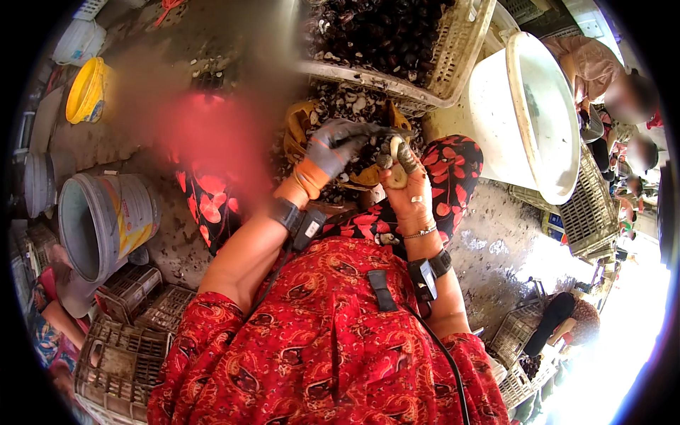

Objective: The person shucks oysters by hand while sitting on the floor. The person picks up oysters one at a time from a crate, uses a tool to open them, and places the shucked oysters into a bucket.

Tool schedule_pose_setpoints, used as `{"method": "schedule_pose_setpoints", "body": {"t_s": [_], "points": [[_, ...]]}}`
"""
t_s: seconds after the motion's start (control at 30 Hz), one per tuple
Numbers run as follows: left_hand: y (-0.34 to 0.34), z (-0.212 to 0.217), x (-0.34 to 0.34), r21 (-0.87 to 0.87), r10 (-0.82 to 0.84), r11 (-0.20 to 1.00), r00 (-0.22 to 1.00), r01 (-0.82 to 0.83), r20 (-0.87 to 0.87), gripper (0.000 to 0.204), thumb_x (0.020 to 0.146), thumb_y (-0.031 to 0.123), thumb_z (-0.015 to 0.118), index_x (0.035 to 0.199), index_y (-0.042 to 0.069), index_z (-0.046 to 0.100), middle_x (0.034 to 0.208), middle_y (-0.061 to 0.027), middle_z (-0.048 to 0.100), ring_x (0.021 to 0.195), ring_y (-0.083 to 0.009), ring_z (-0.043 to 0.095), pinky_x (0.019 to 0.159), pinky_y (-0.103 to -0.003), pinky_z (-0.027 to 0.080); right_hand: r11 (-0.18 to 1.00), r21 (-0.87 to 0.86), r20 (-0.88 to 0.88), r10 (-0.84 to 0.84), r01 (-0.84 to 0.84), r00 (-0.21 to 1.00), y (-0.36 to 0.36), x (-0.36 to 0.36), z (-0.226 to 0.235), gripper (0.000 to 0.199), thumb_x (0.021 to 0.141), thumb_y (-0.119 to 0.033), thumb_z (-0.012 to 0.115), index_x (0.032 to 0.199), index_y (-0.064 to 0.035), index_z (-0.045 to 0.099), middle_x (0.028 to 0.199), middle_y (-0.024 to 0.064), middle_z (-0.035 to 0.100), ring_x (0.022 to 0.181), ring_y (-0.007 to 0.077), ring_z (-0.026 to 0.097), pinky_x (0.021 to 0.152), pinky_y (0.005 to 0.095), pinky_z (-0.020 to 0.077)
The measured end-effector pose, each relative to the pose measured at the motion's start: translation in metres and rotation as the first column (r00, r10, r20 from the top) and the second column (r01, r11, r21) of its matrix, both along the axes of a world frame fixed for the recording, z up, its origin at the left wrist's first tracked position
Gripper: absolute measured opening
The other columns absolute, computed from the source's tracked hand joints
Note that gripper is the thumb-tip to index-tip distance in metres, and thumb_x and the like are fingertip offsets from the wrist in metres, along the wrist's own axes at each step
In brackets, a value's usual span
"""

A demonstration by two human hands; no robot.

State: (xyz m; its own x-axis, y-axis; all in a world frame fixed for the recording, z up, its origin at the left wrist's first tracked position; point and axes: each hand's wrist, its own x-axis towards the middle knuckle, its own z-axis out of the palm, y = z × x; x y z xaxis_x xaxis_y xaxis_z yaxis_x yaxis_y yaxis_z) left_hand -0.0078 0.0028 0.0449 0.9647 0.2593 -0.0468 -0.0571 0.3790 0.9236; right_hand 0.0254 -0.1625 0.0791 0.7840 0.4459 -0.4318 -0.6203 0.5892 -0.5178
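Note:
My left hand [336,145], in a grey glove with an orange cuff, reaches rightward over a yellow-rimmed container [297,131]. Its fingers are drawn together; what they grip, if anything, is hard to make out. Close by, my right hand [412,198] is raised with its fingers curled round a pale rounded piece [399,176]. Dark coverings wrap some of those fingertips. Dark scraps and small whitish bits [354,103] lie beneath and beyond both hands.
A plastic crate [446,71] of dark rounded pieces [375,32] stands ahead. To the right is a large white tub [528,117]. Buckets [95,219] and stacked crates [124,361] line the left. Other people [591,67] work at the right; another person is at lower left.

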Motion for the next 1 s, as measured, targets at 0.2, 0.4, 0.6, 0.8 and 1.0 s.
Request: {"method": "schedule_pose_setpoints", "body": {"t_s": [0.2,0.4,0.6,0.8,1.0], "points": [[0.003,-0.024,-0.001,0.066,-0.004,0.998,1.0,0.004,-0.013,0.022,0.079,0.0,0.058,0.101,0.0,0.062,0.098,-0.0034,0.062,0.083,-0.0115,0.058,0.077,-0.023,0.045,0.989,0.144,-0.145,0.006,0.015,0.989,0.004,0.001,0.0,0.02,0.087,-0.014,0.052,0.106,-0.0085,0.054,0.091,0.0075,0.058,0.07,0.0181,0.053,0.052,0.0248,0.0433],[0.003,-0.017,0.001,0.442,-0.061,0.897,0.996,0.023,0.071,0.023,0.08,0.001,0.058,0.102,0.003,0.063,0.098,-0.0053,0.064,0.086,-0.0118,0.058,0.078,-0.025,0.046,0.963,0.27,-0.161,0.033,0.011,0.986,0.007,0.0,-0.002,0.02,0.089,-0.013,0.048,0.107,-0.0081,0.054,0.09,0.0062,0.058,0.061,0.0149,0.046,0.054,0.0239,0.0395],[0.001,0.016,0.003,0.65,-0.087,0.756,0.972,-0.077,0.216,0.019,0.077,0.005,0.062,0.095,0.007,0.066,0.091,-0.0075,0.063,0.085,-0.0185,0.058,0.078,-0.028,0.046,0.975,-0.112,0.132,-0.175,0.19,0.976,-0.001,-0.004,-0.018,0.018,0.083,-0.005,0.056,0.1,-0.0022,0.054,0.089,0.0087,0.059,0.075,0.0191,0.06,0.053,0.0271,0.0496],[0.014,0.008,0.004,0.772,-0.118,0.628,0.969,-0.096,0.217,0.026,0.075,0.003,0.06,0.1,0.009,0.066,0.095,-0.0079,0.064,0.085,-0.0185,0.06,0.079,-0.03,0.046,0.94,-0.328,0.292,0.008,0.092,0.956,0.011,0.001,0.01,0.025,0.084,-0.001,0.056,0.109,0.0011,0.054,0.092,0.0064,0.061,0.069,0.0102,0.06,0.05,0.019,0.0472],[0.019,-0.01,0.0,0.413,0.054,0.909,0.999,-0.051,0.006,0.025,0.076,0.004,0.061,0.1,0.01,0.066,0.093,-0.0084,0.064,0.086,-0.0173,0.058,0.078,-0.029,0.045,0.888,-0.457,0.273,0.08,0.056,0.959,0.013,-0.002,0.019,0.027,0.085,-0.005,0.055,0.112,-0.0046,0.055,0.094,0.0029,0.06,0.071,0.0081,0.055,0.053,0.0176,0.0423]]}}
